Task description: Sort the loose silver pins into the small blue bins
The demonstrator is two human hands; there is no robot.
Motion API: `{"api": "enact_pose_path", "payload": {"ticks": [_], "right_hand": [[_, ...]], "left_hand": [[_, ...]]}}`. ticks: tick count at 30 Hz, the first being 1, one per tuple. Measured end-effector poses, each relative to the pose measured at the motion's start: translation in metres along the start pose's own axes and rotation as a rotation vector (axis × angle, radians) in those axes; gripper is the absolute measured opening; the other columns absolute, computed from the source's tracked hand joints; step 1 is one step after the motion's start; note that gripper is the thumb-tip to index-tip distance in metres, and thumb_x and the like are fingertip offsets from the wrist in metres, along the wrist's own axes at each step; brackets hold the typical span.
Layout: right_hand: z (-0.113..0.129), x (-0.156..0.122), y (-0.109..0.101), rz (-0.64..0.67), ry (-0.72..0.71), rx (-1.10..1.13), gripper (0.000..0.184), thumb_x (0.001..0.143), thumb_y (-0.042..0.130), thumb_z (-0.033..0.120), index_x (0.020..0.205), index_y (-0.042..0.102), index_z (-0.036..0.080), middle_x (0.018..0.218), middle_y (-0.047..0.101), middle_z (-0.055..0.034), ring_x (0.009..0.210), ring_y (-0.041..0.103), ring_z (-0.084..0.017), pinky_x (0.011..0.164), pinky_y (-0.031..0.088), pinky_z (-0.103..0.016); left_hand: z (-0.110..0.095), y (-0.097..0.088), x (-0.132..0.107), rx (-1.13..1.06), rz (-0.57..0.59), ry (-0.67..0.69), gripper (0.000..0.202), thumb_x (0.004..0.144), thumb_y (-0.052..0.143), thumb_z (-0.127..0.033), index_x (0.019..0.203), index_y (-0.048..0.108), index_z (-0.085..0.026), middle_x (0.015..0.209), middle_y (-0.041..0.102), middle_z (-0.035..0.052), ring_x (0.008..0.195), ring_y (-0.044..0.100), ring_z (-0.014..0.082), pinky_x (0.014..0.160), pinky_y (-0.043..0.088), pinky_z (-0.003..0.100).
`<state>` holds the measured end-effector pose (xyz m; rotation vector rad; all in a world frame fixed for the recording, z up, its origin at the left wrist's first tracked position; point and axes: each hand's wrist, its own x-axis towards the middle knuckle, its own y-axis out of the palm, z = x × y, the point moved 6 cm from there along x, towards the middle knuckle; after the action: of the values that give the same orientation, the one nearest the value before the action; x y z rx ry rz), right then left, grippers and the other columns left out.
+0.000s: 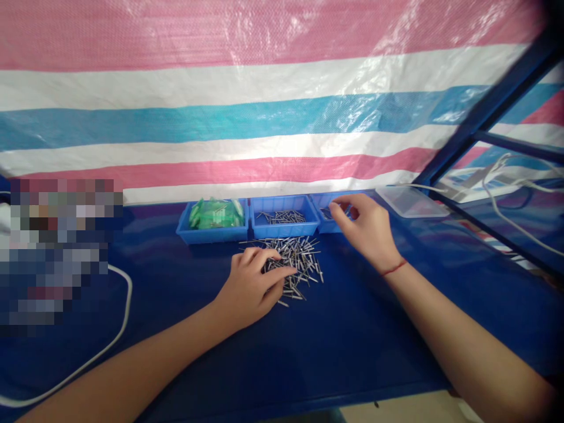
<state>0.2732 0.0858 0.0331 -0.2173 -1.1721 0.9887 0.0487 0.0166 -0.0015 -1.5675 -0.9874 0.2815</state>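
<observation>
A loose pile of metal pop rivets (pixel 304 258) lies on the blue table in front of three bins. My left hand (pixel 253 282) rests at the pile's left side, its fingers apart and curved over the rivets, the thumb stretched out across them. Over the right blue bin (pixel 328 225) is my right hand (pixel 368 226), with thumb and index finger brought together at the tips. Whatever may be between those tips is too small to make out. Rivets show in that bin, partly hidden by the hand. The middle blue bin (pixel 285 231) also holds rivets (pixel 284 217).
Green plastic packets (pixel 217 213) fill the left blue bin (pixel 214 236). A clear plastic lid (pixel 412 201) lies at the back right, beside a dark metal frame (pixel 484 126). A white cable (pixel 127 299) curves along the left. Striped sheeting (pixel 247 126) hangs behind the bins.
</observation>
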Motion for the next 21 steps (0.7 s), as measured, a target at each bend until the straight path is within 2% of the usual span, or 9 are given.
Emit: {"api": "enact_pose_path", "payload": {"ticks": [3,6,13,16,21], "right_hand": [[0.025,-0.008,0.005,0.090,-0.084,0.091,0.017,0.086,0.053,0.028,0.080,0.067,0.019,0.076,0.066,-0.0031,0.064,0.056,-0.016,0.065,0.044,-0.029],[0.043,-0.013,0.006,0.143,-0.156,0.139,0.017,0.087,0.053,0.026,0.078,0.066,0.019,0.076,0.066,-0.0030,0.067,0.057,-0.016,0.068,0.044,-0.029],[0.054,-0.022,0.015,0.256,-0.202,0.220,0.017,0.088,0.052,0.023,0.080,0.066,0.019,0.079,0.065,-0.0040,0.074,0.059,-0.017,0.071,0.045,-0.030],[0.061,-0.027,0.022,0.344,-0.215,0.253,0.017,0.087,0.051,0.021,0.077,0.065,0.019,0.078,0.065,-0.0037,0.076,0.059,-0.018,0.073,0.045,-0.031],[0.074,-0.036,0.028,0.455,-0.220,0.347,0.014,0.083,0.053,0.015,0.077,0.065,0.020,0.077,0.065,-0.0024,0.074,0.058,-0.017,0.071,0.044,-0.031]], "left_hand": [[-0.003,0.003,0.000,0.003,0.031,0.053,0.023,0.091,0.051,-0.031,0.107,0.067,-0.034,0.119,0.059,0.0037,0.107,0.048,0.0242,0.083,0.030,0.040],[-0.003,0.003,0.002,-0.012,0.028,0.047,0.020,0.089,0.055,-0.038,0.101,0.068,-0.030,0.111,0.063,0.0029,0.103,0.050,0.0230,0.083,0.029,0.039],[0.004,0.004,0.003,-0.032,0.002,-0.028,0.014,0.090,0.052,-0.024,0.091,0.066,-0.024,0.097,0.070,0.0002,0.093,0.054,0.0184,0.080,0.028,0.036],[0.010,0.004,0.003,-0.067,-0.027,-0.083,0.014,0.092,0.050,-0.023,0.094,0.064,-0.025,0.095,0.070,-0.0011,0.091,0.057,0.0175,0.080,0.030,0.035],[0.025,0.001,0.003,-0.186,-0.123,-0.220,0.017,0.093,0.048,-0.025,0.105,0.061,-0.024,0.099,0.068,0.0019,0.092,0.059,0.0186,0.080,0.038,0.033]]}}
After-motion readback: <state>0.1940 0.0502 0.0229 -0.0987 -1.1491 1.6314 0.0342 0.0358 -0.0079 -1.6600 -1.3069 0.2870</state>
